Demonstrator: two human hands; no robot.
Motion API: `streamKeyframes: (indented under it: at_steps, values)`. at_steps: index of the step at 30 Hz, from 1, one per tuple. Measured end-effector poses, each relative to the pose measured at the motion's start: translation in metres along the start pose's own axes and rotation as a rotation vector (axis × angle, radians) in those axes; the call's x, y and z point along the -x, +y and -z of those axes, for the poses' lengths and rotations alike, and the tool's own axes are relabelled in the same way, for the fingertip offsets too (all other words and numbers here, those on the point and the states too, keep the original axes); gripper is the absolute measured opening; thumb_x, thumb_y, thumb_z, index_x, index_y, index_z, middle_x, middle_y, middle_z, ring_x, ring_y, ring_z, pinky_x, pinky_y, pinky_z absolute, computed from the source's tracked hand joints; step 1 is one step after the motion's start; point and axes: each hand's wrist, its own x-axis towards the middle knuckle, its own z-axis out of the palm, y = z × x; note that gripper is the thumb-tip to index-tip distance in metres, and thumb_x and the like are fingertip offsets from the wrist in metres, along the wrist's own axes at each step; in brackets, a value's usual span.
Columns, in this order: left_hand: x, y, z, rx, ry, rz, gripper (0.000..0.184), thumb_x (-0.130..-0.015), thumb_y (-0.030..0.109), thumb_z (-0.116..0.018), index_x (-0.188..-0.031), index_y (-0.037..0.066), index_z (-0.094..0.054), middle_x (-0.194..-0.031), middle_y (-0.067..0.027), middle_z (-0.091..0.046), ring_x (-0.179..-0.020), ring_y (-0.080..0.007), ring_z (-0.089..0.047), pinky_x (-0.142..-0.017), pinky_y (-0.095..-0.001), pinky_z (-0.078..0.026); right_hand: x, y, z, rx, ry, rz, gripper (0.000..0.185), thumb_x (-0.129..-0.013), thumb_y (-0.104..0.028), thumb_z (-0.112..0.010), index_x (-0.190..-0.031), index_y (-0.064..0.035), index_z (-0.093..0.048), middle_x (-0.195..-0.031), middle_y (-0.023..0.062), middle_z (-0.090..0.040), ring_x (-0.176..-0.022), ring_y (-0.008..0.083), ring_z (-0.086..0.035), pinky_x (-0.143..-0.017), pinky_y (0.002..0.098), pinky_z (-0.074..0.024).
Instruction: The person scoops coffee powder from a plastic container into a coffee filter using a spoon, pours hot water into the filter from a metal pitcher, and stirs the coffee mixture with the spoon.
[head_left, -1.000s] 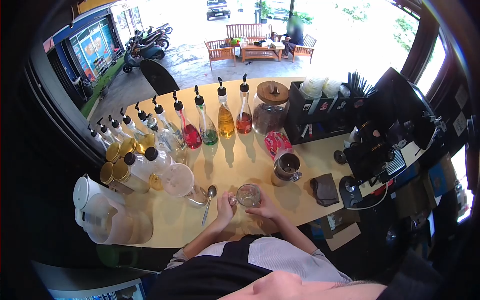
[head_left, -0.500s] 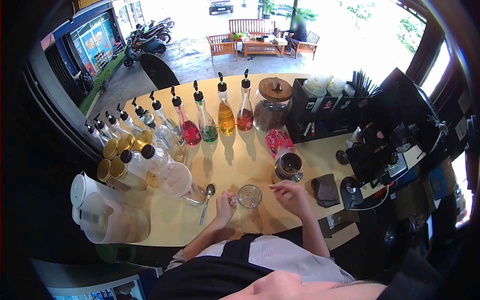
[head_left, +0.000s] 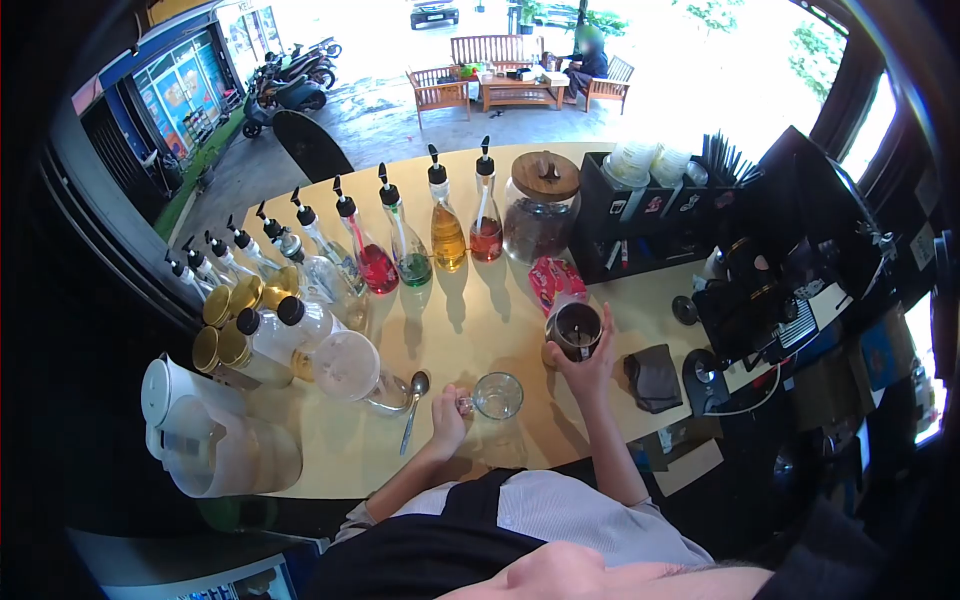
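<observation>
Pinching its handle, my left hand (head_left: 450,420): glass mug (head_left: 499,398), between hands, likely slick, fragile. Curled round, my right hand (head_left: 588,372): cup (head_left: 575,329), probably heavier; hold sides.

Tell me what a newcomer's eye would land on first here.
Probably the row of pump-topped bottles curving along the counter's far left side, with red, green and amber liquid toward its right end. Next, nearer the wearer, the left hand holds a clear glass mug by its handle, while the right hand grips a dark-looking cup beside a pink packet.
</observation>
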Motion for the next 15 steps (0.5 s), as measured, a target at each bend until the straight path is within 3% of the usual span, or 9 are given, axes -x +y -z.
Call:
streamKeyframes:
  at_steps: [7, 9, 15]
  values:
    - [0.001, 0.002, -0.003, -0.036, 0.008, -0.024, 0.056, -0.105, 0.037, -0.032, -0.055, 0.010, -0.035, -0.055, 0.0036, -0.032, -0.052, -0.0074, -0.030, -0.050, -0.0270, -0.023, 0.003, 0.030, -0.005, 0.049, -0.012, 0.030, 0.098, -0.065, -0.016, -0.084, -0.146, -0.0019, -0.030, -0.137, 0.0205, -0.046, -0.121, 0.0354, -0.053, -0.101, 0.0432, -0.0441]
    - [-0.001, 0.001, -0.002, -0.028, 0.005, -0.027, 0.057, -0.105, 0.037, -0.032, -0.055, 0.010, -0.035, -0.055, 0.0036, -0.033, -0.052, -0.0074, -0.030, -0.050, -0.0270, -0.023, 0.002, 0.032, -0.005, 0.117, 0.037, 0.160, 0.097, -0.065, -0.016, -0.084, -0.145, -0.0024, -0.032, -0.134, 0.0196, -0.050, -0.119, 0.0346, -0.055, -0.099, 0.0427, -0.0455]
    - [0.002, 0.003, -0.001, -0.061, -0.019, -0.041, 0.056, -0.105, 0.039, -0.032, -0.056, 0.010, -0.037, -0.055, 0.0040, -0.033, -0.052, -0.0069, -0.031, -0.050, -0.0268, -0.023, 0.013, 0.027, -0.005, 0.032, -0.046, 0.085, 0.097, -0.064, -0.017, -0.085, -0.145, -0.0044, -0.034, -0.135, 0.0181, -0.051, -0.118, 0.0329, -0.056, -0.099, 0.0429, -0.0446]
